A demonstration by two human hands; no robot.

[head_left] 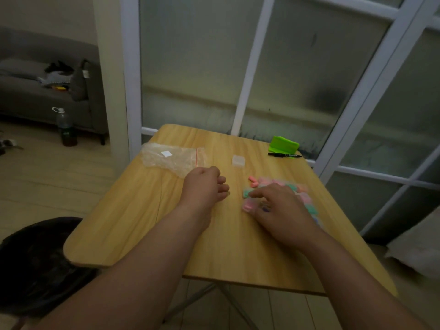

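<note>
Sorting of small pastel pieces is the step judged to be in hand. Right hand (281, 208) lies over the pile of pastel pieces (306, 198), fingers spread and lightly bent, their tips resting on a green piece (247, 192) at the pile's near-left edge; a pink piece (247, 207) sits just under the thumb tip. No closed pinch shows. Left hand (202, 186) rests on the table (142, 222) with fingers loosely curled and nothing visible in them, well apart from the pile. Two loose orange-pink pieces (254, 179) lie just beyond the right fingertips. A small clear box (238, 160) stands farther out, between the two hands' fingertips, and a zip bag (171, 157) lies just beyond the left knuckles. Recommendation: draw one piece clear of the pile with index and thumb before lifting, since the pieces lie touching and a broad sweep would likely drag neighbours along. Keep the palm raised so it does not scatter the heap toward the right table edge. The left hand would serve best by steadying the box or bag, whichever is to receive the pieces.
</note>
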